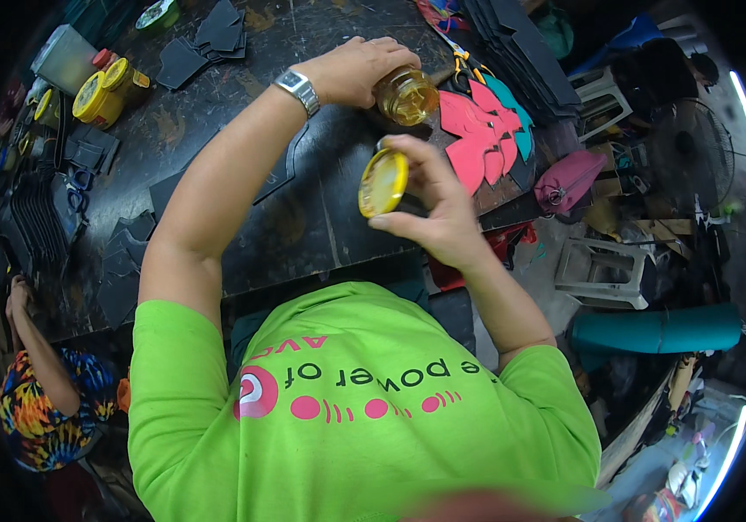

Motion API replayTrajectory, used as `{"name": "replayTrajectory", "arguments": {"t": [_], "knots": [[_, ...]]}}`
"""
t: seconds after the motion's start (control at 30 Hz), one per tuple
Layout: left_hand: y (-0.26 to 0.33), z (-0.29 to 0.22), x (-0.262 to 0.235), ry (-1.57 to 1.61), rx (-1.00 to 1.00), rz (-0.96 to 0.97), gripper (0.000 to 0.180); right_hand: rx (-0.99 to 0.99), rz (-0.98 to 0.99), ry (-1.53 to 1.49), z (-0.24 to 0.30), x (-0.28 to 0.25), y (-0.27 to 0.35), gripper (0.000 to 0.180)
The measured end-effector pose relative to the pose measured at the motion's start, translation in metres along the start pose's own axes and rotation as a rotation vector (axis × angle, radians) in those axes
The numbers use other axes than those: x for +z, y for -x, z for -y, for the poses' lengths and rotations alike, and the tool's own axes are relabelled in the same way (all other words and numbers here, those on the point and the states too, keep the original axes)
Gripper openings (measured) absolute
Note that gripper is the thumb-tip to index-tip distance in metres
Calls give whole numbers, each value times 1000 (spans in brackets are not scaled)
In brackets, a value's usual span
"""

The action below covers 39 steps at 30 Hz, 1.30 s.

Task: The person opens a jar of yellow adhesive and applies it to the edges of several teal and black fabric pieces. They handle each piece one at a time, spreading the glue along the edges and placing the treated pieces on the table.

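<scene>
My left hand (357, 71), with a watch at the wrist, is wrapped around a glass jar (409, 97) of amber liquid on the dark table. The jar's mouth is uncovered and tilts toward me. Between the thumb and fingers of my right hand (430, 196) is a round yellow-rimmed lid (383, 183), held on edge, apart from the jar. Just right of the jar lie pink cut pieces (480, 135), partly over teal cut pieces (512, 113). Orange-handled scissors (463, 63) rest beyond them.
Yellow tubs (99, 100) and a clear container (64, 59) stand at the far left. Stacked black sheets (525, 65) lie at the far right. A pink pouch (569, 181) is by the table's right edge, with a plastic stool (604, 271) beyond. Another person's arm (42, 352) shows at left.
</scene>
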<state>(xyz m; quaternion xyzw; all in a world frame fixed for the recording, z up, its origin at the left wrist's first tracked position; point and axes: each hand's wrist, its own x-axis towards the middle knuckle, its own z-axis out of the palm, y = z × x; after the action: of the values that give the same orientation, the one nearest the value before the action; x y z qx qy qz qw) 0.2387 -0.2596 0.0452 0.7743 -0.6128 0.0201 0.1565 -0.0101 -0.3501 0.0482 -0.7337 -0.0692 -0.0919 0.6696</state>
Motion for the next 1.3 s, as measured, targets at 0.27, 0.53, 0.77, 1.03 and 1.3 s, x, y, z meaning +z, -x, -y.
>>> {"name": "replayTrajectory", "arguments": {"t": [0.27, 0.53, 0.77, 1.03, 1.3], "knots": [[-4, -3, -3, -156, 10, 29, 94, 16, 11, 197, -51, 36, 10, 104], [17, -10, 1, -91, 20, -113, 108, -175, -30, 523, -64, 44, 15, 106], [110, 12, -19, 25, -293, -178, 41, -486, -11, 642, -60, 51, 21, 85], [213, 92, -48, -20, -1118, -528, 36, -528, 11, 455, -53, 94, -2, 74], [213, 167, -32, -52, -1442, -395, 85, -447, -121, 331, -62, 116, -18, 67]]}}
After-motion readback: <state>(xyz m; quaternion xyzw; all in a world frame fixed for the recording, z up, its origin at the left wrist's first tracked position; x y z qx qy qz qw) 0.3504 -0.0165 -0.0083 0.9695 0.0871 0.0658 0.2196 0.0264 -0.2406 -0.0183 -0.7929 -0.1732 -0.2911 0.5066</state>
